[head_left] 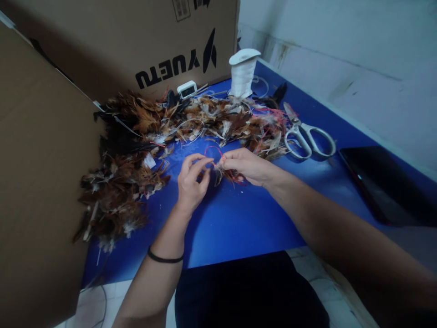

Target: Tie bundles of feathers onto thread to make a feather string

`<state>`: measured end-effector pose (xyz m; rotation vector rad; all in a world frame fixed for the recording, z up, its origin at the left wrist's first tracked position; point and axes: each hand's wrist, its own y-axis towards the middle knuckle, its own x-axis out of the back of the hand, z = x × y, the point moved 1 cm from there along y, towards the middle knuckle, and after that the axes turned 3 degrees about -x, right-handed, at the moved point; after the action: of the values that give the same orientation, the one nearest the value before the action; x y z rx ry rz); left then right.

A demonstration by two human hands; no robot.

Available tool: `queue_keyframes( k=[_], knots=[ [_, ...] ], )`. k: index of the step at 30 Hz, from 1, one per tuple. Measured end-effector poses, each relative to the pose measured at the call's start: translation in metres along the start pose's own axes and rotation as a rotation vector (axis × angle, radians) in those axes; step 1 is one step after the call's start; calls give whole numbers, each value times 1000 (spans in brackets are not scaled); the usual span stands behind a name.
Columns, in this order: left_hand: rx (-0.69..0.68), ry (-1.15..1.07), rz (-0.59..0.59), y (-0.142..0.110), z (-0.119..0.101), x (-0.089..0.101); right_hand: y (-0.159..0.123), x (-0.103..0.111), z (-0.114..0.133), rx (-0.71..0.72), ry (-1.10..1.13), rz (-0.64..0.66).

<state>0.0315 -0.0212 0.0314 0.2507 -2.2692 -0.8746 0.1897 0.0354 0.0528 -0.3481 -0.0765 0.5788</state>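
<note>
Over the middle of the blue table, my right hand (244,165) is closed on a small bundle of feathers (218,175). A red string (213,148) loops up between my two hands, and more red strands hang below the right one. My left hand (194,180) pinches the red string with thumb and forefinger close to the bundle; its other fingers are curled. Just past my hands lies a long heap of brown, black and white feathers (201,116), with red strands mixed in at its right end.
Metal-handled scissors (309,136) lie at the right of the heap, near a dark phone or tablet (385,182). Behind stand a spool of white cord (243,75) and a small white device (187,89). Cardboard boxes (102,41) wall the back and left. More feathers (116,196) pile at left.
</note>
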Motion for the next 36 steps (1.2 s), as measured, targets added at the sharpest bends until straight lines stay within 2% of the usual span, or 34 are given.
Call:
queue_keyframes(
  k=[3,6,8,13,16,19,21,26,31,36],
  knots=[
    [-126,97,32,0,2,-1,-2,-1,0,-14,23,86],
    [-129,67,0,1,4,-1,-1,1,-1,-18,37,85],
    [-52,-30,-25,2,6,-1,0,6,0,26,75,31],
    [291,-324,-69,0,11,-4,2,18,6,196,39,-57],
    [405,-385,-92,-3,14,-5,-2,20,8,231,-30,7],
    [449,-359,-89,-4,17,-6,-7,18,9,179,-58,146],
    [458,-335,-73,-4,18,-5,-9,18,9,166,-73,170],
    [444,-287,1,-2,18,-5,-8,29,11,238,-65,-12],
    [513,-439,-22,1,16,-6,-5,36,13,310,-41,-186],
    [632,-637,-62,0,15,-8,0,41,11,392,-267,-425]
  ],
)
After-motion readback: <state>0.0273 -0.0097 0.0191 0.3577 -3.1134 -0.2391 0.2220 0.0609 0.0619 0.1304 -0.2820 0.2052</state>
